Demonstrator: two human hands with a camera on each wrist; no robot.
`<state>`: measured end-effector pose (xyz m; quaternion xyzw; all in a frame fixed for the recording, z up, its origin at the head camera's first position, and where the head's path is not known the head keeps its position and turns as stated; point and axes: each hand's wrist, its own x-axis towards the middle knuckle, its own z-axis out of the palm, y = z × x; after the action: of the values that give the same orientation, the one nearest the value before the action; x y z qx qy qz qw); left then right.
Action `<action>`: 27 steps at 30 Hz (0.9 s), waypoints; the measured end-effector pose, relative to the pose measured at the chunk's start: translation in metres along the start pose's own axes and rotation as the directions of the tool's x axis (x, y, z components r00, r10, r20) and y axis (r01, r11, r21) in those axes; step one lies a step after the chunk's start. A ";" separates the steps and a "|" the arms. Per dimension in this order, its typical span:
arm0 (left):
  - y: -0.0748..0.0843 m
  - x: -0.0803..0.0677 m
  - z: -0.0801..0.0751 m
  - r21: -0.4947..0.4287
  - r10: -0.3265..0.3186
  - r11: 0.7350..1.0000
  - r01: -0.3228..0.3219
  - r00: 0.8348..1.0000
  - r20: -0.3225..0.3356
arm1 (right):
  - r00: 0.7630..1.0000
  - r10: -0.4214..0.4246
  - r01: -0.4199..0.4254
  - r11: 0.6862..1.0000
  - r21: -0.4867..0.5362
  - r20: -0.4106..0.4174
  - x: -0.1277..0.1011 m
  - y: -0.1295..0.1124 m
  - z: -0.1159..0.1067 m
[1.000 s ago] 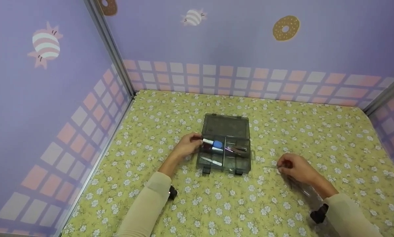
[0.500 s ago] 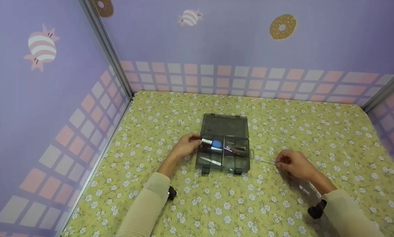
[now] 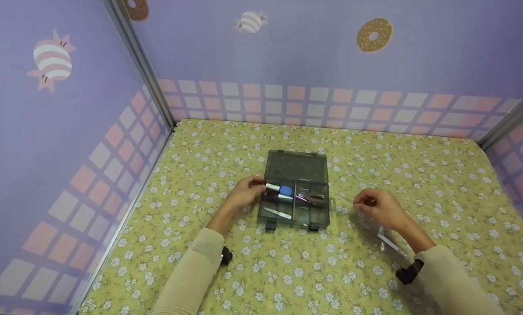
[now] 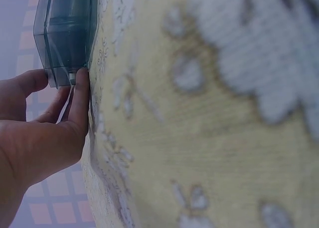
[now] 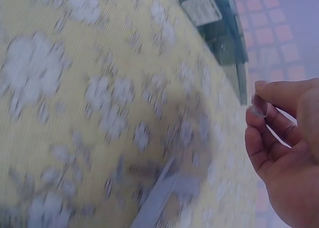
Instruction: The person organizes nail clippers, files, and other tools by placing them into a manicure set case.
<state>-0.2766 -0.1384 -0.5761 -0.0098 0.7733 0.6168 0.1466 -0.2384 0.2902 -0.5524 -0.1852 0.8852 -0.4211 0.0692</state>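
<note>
A flower-print cloth covers the desk (image 3: 375,166), and at its middle sits a smoky, see-through organiser box (image 3: 295,190) with its lid laid flat on the far side and its divided tray facing up. The left hand (image 3: 243,195) rests against the box's left wall, fingers only loosely bent and the thumb near the rim, bracing the case rather than gripping it; the left wrist view shows a fingertip touching the wall down by the cloth. To the right of the box, just clear of its edge, the right hand (image 3: 377,209) pinches a thin clear strip (image 3: 343,201) between thumb and fingertips, its free end pointing toward the box. Inside the tray's left section lie a white-and-blue tube (image 3: 280,190) and, nearer the front wall, a pale flat file (image 3: 277,213); the right section holds dark metal tools (image 3: 312,197) too small to identify. A second clear piece (image 3: 391,244) lies on the cloth to the right of the box, beside the right forearm. The strip looks feather-light, springy and slick, and probably easy to lose against the pattern, so a firm pinch near one end seems best. The box appears rigid and light, likely to slide unless steadied by its side walls.
</note>
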 end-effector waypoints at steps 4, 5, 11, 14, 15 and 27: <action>0.001 0.001 0.000 -0.011 0.005 1.000 -0.005 1.000 0.011 | 1.000 -0.027 0.027 0.999 0.018 -0.004 0.008 -0.013 0.009; 0.001 0.002 -0.001 -0.011 0.007 1.000 -0.007 1.000 0.013 | 0.999 -0.036 0.036 0.999 0.020 -0.002 0.010 -0.016 0.011; 0.002 -0.001 -0.002 -0.008 -0.008 1.000 0.008 0.999 0.038 | 0.994 -0.109 0.109 0.994 0.026 -0.004 0.019 -0.030 0.027; 0.002 -0.002 -0.002 -0.009 -0.002 1.000 0.003 0.999 0.041 | 0.993 -0.115 0.116 0.993 0.026 -0.005 0.022 -0.034 0.036; 0.002 -0.002 -0.003 -0.011 -0.001 1.000 0.001 0.999 0.042 | 0.993 -0.116 0.116 0.993 0.024 -0.005 0.023 -0.036 0.039; 0.001 0.002 -0.003 -0.010 0.010 1.000 -0.010 0.999 0.040 | 0.989 -0.144 0.143 0.989 0.036 0.033 0.034 -0.053 0.055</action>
<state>-0.2791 -0.1409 -0.5749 0.0058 0.7673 0.6212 0.1590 -0.2399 0.2072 -0.5451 -0.2545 0.8610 -0.4366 0.0574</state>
